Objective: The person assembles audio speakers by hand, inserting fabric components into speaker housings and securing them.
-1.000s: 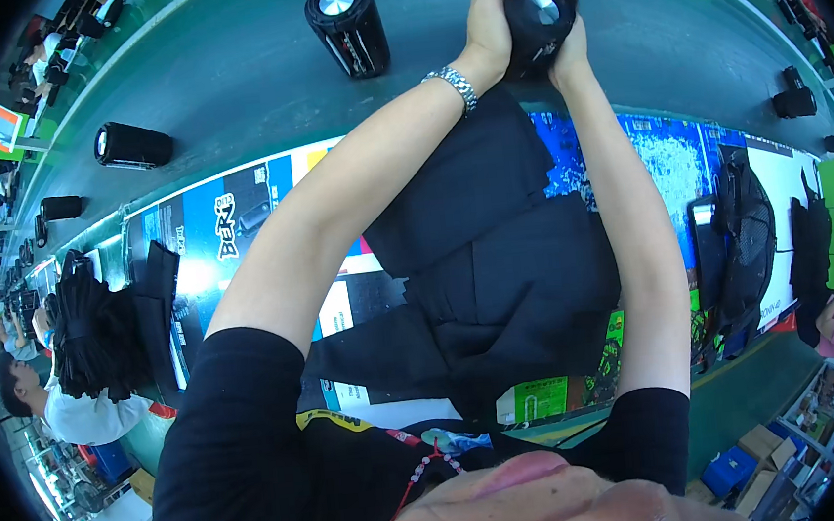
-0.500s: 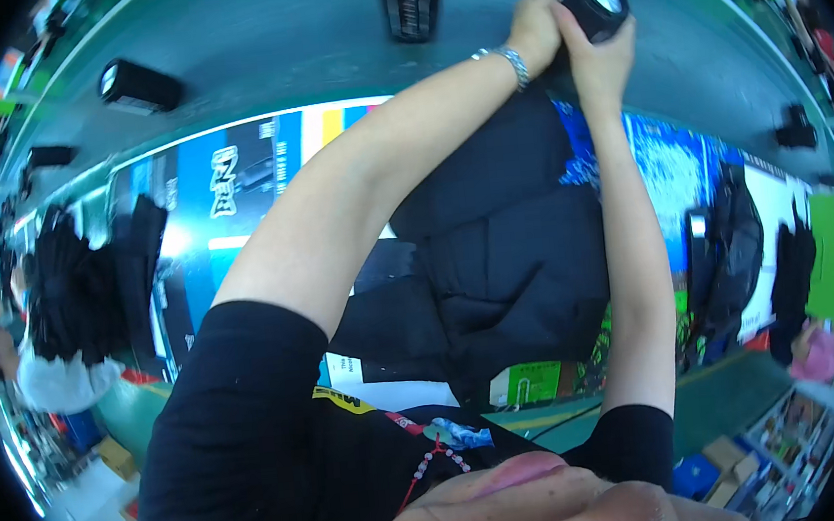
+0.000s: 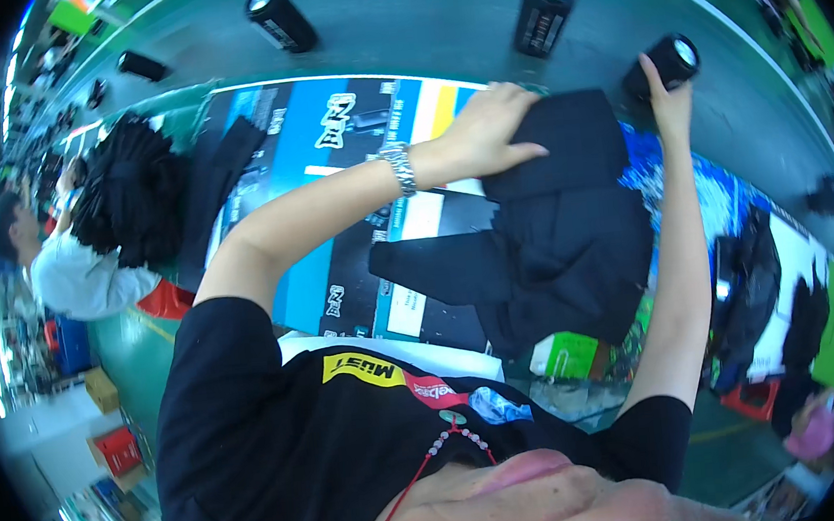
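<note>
In the head view, the two-handed hold on the black cylindrical speaker (image 3: 667, 62) has been given up within the last half second. The left hand (image 3: 493, 130) has been brought away from it and down to the folded black fabric piece (image 3: 572, 217), while the right hand (image 3: 674, 111) has been kept at the speaker. The view has also been swung, so the whole surface is seen shifted and tilted.

The left hand is spread, its thumb parted from the fingers, and is laid at the fabric's upper left edge; whether any cloth is being pinched cannot be told. The right hand is curled round the speaker's near side, thumb along its left; the other fingers are largely hidden. The speaker is located over the green work surface (image 3: 416, 27), beyond the fabric; whether its weight is borne there cannot be made out.

A second speaker (image 3: 543, 23) is seen just beside it to the left, a third (image 3: 283, 22) well apart. The fabric is spread over printed panels (image 3: 306, 300). By judgement, the speaker is now managed one-handed and the left hand freed for the fabric.
</note>
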{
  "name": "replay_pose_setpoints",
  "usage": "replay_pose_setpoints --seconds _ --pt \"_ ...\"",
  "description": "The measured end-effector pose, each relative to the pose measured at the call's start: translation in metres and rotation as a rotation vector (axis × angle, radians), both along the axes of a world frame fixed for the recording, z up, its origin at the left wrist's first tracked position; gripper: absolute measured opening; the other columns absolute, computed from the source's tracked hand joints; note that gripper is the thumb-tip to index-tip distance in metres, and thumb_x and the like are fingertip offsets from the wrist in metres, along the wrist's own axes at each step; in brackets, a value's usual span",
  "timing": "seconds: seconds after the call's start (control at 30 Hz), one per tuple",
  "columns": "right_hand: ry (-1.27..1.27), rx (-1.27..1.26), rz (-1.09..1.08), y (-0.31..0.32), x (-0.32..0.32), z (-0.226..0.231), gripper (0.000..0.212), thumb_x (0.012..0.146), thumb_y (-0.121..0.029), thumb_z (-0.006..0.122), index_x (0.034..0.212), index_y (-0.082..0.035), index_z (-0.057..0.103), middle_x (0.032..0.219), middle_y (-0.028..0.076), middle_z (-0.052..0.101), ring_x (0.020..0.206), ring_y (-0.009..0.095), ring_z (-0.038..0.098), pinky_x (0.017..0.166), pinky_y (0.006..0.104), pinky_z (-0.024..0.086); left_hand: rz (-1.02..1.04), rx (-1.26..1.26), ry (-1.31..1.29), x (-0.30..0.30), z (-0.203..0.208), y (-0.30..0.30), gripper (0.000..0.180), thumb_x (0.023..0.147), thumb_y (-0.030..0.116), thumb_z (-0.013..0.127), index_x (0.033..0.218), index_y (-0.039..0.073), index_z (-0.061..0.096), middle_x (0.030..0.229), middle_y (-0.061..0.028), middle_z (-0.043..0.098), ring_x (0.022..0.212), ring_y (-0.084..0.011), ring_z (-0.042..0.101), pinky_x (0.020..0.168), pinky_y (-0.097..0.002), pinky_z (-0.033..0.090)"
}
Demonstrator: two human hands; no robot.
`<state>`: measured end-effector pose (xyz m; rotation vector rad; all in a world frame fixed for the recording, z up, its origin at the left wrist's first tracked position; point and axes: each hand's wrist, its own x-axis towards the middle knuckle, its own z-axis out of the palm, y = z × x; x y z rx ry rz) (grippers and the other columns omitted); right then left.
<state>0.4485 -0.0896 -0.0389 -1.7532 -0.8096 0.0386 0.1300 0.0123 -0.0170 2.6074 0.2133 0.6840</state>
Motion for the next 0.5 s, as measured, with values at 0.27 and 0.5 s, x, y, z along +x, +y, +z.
replay_pose_setpoints --seconds 0.27,0.5 --pt "-0.507 0.102 -0.311 -0.02 -0.101 0.046 0.064 0.075 -0.032 0.081 0.116 0.008 0.053 0.116 0.02 0.055 0.113 0.033 0.051 0.099 0.0397 0.038 -0.028 -0.133 -0.117 -0.028 -0.029 0.012 0.029 0.076 0.015 0.074 0.101 0.003 0.066 0.107 -0.014 0.061 0.103 -0.0321 0.058 0.089 -0.0395 0.047" --pt "-0.554 -0.458 0.621 -0.048 -0.178 0.027 0.056 0.079 -0.02 0.074 0.129 -0.006 0.053 0.141 0.015 0.045 0.134 0.033 0.038 0.111 0.0427 0.028 0.157 -0.161 -0.139 -0.089 0.003 0.017 0.039 0.085 0.026 0.069 0.116 0.003 0.06 0.114 -0.0136 0.061 0.108 -0.0294 0.057 0.093 -0.0381 0.044"
